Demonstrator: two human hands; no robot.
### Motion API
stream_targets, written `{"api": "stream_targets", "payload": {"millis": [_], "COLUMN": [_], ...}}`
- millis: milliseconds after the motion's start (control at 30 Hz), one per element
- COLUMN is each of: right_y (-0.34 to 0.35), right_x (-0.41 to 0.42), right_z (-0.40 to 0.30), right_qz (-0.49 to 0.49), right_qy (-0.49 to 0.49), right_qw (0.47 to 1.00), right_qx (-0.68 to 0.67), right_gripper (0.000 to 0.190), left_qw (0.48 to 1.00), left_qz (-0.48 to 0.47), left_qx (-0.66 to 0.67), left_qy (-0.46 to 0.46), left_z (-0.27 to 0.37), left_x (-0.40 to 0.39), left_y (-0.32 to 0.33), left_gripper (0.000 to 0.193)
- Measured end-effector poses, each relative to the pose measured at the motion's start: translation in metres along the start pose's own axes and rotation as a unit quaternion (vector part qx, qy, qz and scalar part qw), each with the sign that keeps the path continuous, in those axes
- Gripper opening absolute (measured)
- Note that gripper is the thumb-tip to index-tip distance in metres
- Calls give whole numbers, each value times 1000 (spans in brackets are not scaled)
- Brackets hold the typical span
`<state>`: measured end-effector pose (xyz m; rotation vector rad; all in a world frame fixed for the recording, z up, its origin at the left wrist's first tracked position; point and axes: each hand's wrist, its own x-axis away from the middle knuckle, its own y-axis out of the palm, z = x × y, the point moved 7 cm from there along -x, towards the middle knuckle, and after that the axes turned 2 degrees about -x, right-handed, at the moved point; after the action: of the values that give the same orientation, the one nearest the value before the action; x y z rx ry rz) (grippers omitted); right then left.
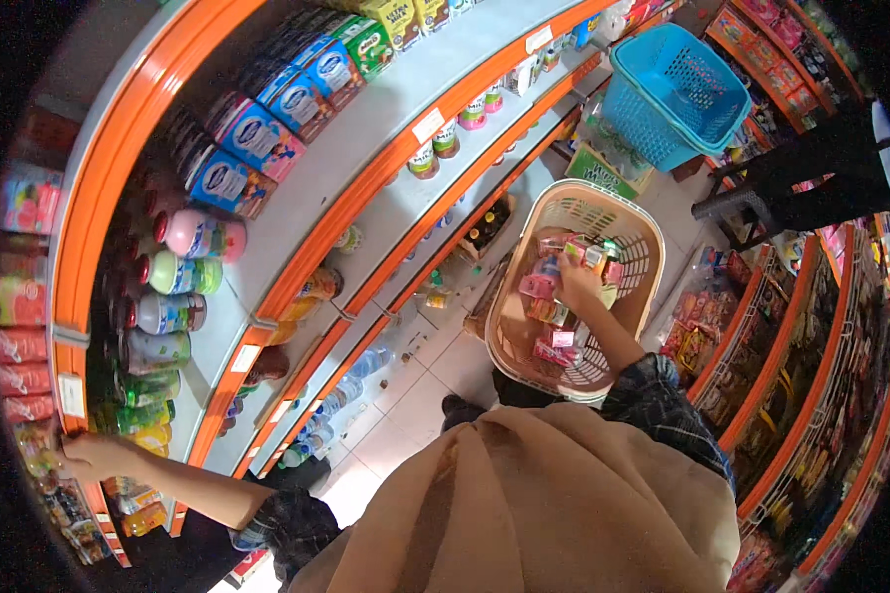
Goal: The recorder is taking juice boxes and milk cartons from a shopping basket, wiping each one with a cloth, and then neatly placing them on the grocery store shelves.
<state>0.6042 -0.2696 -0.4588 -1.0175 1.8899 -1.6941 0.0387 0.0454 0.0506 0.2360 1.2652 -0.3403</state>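
My right hand (580,287) reaches down into a beige plastic laundry-style basket (503,326), among small pink, green and red packaged goods (540,285). Its fingertips are partly hidden by the packs, so a hold on one cannot be made out. Far to the left, my left hand (93,456) is at the orange front edge of an upper shelf (70,311), beside small bottles (44,463). Its fingers are blurred near the picture's dark rim. Plastic bottles with pink, green and white contents (204,236) lie sideways in view on the shelf near that arm.
Milk cartons (297,100) line the shelf at upper left. A blue plastic basket (675,96) stands beyond the beige one, by a green carton (601,172). A black stool (756,204) is at the right, above racks of snack packets (756,370). Water bottles (348,393) occupy the lowest shelf.
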Motion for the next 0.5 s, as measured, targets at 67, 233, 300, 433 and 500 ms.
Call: {"api": "stream_targets", "payload": {"millis": [67,233,300,433,500], "right_y": [-27,-126,-159,-223,-253], "right_x": [19,85,112,155,172], "right_z": [10,2,-12,-73,-109], "right_qz": [11,214,244,206,207], "right_qy": [87,91,80,-12,-62], "right_qw": [988,899,830,749,731], "right_qx": [-124,-372,-496,-630,-647], "right_gripper": [56,48,39,42,46], "left_qw": [995,991,975,931,779], "left_qz": [-3,-66,-140,-218,-459], "left_qx": [-42,-4,165,284,423], "left_qy": [87,116,60,63,-57], "left_z": [4,17,32,94,126], "left_x": [1,11,22,88,147], "left_y": [1,-4,-8,-64,-85], "left_gripper": [31,28,28,50,71]}}
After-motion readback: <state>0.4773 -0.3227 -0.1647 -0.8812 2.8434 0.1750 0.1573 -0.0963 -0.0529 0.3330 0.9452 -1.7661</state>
